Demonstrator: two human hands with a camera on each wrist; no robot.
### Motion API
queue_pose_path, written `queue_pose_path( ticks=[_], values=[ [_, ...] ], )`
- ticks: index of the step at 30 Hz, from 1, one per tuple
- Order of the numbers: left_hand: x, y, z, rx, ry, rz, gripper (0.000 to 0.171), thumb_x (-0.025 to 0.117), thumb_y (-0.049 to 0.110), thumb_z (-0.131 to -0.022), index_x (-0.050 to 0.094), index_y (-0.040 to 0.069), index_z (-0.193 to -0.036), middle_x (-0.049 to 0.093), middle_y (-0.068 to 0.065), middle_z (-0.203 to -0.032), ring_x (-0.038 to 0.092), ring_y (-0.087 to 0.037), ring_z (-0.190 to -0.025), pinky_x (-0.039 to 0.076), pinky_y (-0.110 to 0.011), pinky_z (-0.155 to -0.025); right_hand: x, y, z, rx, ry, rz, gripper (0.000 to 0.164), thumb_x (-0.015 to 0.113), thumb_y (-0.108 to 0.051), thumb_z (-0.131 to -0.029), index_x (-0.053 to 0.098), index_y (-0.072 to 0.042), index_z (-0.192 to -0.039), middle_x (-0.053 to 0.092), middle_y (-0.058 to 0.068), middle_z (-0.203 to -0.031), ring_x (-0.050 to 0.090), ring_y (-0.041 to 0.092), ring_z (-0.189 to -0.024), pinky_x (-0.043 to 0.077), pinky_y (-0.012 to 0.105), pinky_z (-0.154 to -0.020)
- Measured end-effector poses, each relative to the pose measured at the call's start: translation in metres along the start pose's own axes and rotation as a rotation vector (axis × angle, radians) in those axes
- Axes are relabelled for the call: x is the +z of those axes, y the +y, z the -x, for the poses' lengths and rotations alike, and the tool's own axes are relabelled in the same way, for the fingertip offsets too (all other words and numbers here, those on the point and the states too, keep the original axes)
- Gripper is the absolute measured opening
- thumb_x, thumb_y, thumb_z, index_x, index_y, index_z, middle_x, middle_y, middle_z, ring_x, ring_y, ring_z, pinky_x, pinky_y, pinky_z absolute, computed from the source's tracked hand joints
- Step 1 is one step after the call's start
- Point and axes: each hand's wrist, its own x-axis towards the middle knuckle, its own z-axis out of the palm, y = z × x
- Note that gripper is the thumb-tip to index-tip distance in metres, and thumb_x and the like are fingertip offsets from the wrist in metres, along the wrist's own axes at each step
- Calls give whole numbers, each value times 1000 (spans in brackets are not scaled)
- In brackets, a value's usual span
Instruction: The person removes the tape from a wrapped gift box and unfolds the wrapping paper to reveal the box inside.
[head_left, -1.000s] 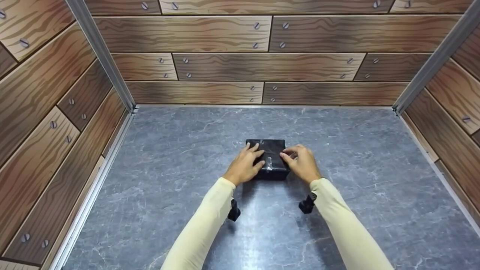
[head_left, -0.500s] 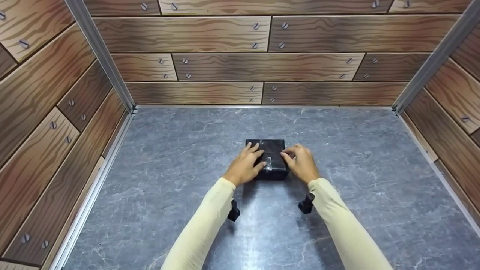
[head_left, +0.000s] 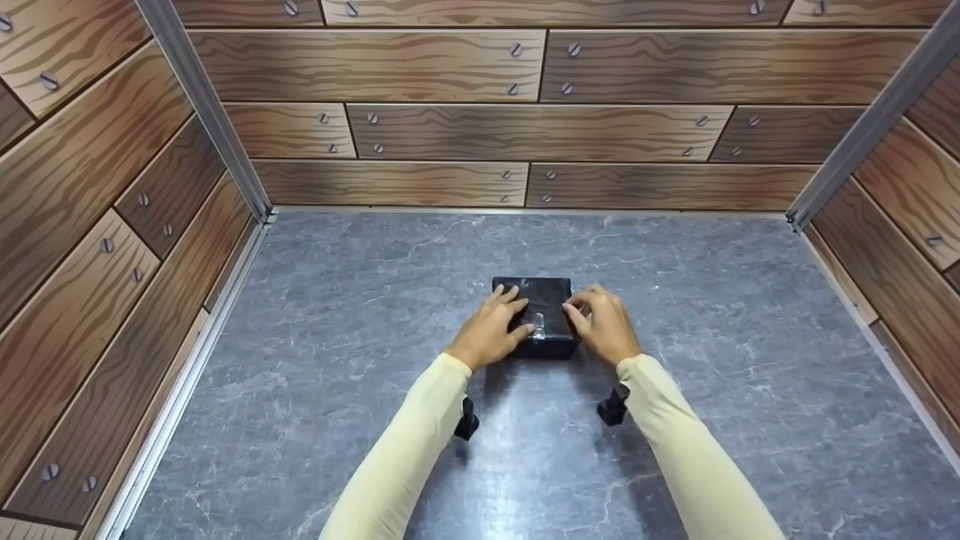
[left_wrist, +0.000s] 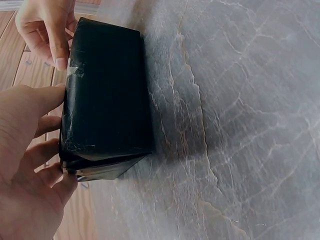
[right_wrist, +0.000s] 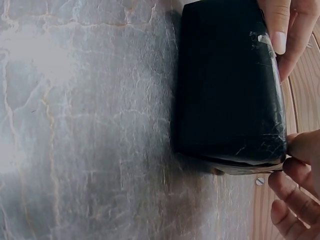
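My left hand (head_left: 491, 326) lies spread over the left part of the black box (head_left: 549, 309), fingers apart and relaxed, thumb stretched towards the strip of clear tape (head_left: 538, 328) on top, and it's a touch, no grasp there! Across on the other side my right hand (head_left: 606, 322) is pinching, thumb and forefinger together at the right edge of the box's top; whether it's the rim itself or a sliver of wrapping between the tips is too small to tell. And the box itself, the one container in play, sits flat on the grey marbled table (head_left: 360, 322), midway between the left and right edges, well apart from both far corners, one long side squared up to the far edge. It's closed on top, so what's in it is hidden from me. Look at the left wrist view: dark glossy wrapping, creased along the upper edge, and a folded end (left_wrist: 102, 167) with a dark seam running beneath the top; the right wrist view has a similar seam at the other end, right by my fingertips. Pale yellow sleeves (head_left: 405, 442) reach in from the near side, a small black device (head_left: 466, 420) at each wrist, and wood-patterned panels (head_left: 360, 67) rise behind the table's far edge
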Motion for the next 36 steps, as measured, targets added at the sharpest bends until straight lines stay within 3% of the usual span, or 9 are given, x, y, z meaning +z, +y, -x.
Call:
queue_pose_path(
  ticks=[11, 17, 27, 36],
  values=[
    [-2, 0, 1, -1, -7, -3, 55, 60, 35, -102, 51, 5, -148, 34, -11, -162, 20, -31, -153, 22, -48, -123, -2, 2, -1, 19, -6, -44, 15, 74, -10, -92, 76, 3, -99, 71, 14, -92, 66, 24, -75, 55, 38, -69],
    [-1, -1, 1, -3, -11, 6, 56, 60, 35, -103, 50, 6, -149, 33, -11, -162, 19, -31, -153, 21, -48, -123, -1, 2, -1, 29, -23, -5, 16, 77, -11, -91, 78, 2, -99, 68, 13, -89, 64, 22, -73, 52, 34, -65],
    [-1, -1, 1, 6, -17, -3, 55, 60, 35, -103, 51, 5, -148, 34, -11, -162, 19, -31, -153, 20, -44, -123, -1, 0, -1, 35, -21, 30, 10, 74, -8, -90, 77, 1, -94, 66, 12, -89, 64, 26, -77, 54, 43, -70],
    [-1, -1, 1, 21, -5, 13, 54, 62, 32, -102, 53, 2, -146, 35, -14, -161, 21, -33, -152, 22, -47, -123, 1, 0, 0, 27, 16, 46, 9, 73, -8, -91, 76, 0, -91, 66, 11, -88, 64, 28, -77, 54, 45, -72]
  ],
)
